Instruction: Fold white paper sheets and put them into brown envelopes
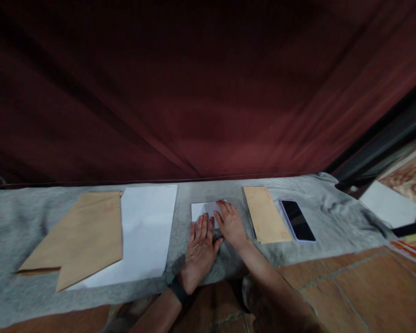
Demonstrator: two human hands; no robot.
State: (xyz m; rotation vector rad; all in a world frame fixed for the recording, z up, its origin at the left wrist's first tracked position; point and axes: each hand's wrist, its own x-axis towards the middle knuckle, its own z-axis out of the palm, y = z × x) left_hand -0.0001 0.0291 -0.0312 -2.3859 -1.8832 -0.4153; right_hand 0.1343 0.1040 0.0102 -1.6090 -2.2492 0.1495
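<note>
A small folded sheet of white paper (201, 209) lies on the grey cloth in front of me. My left hand (201, 247), with a dark band on its wrist, rests flat on the paper's near edge, fingers stretched out. Over the right side of the paper lies my right hand (230, 222), its fingers extended and pressing on the sheet. Both hands partly cover the paper, and its right end is hidden.
Left of my hands are a stack of white sheets (148, 231) and large brown envelopes (93, 226) overlapping it. To the right lie a smaller brown envelope (266, 215) and a phone (298, 221) in a purple case. A dark red curtain (201, 115) hangs behind the grey cloth (7, 231).
</note>
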